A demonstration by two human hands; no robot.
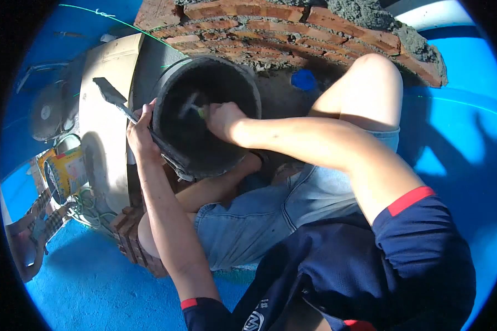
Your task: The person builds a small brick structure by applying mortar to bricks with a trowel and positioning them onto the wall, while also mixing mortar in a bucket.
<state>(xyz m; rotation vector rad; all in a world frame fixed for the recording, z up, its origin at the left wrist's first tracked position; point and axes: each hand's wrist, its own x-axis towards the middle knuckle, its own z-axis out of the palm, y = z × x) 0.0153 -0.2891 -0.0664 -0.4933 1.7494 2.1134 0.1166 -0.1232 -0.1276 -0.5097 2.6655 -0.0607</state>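
Observation:
A black bucket (pixel 254 91) stands tilted in front of me, and its inside is dark. My right hand (pixel 225 122) reaches over its mouth, closed round a yellow-green handle (pixel 202 112). The tool's metal part is smeared by motion, so its kind is unclear; it looks like a small trowel. At the bucket's left side my left hand (pixel 141 135) grips a trowel (pixel 111 92) with a flat grey blade that points up and left. That hand also lies against the bucket's outer wall. What lies in the bucket cannot be made out.
Beyond the bucket runs a curved brick wall (pixel 259 25) topped with wet mortar (pixel 364 16). A cardboard sheet (pixel 107 132) lies left of the bucket. Stacked bricks (pixel 135 243), a yellow container (pixel 69 171), a round disc (pixel 45 112) and a blue object (pixel 303 80) are around me. A green string crosses upper left.

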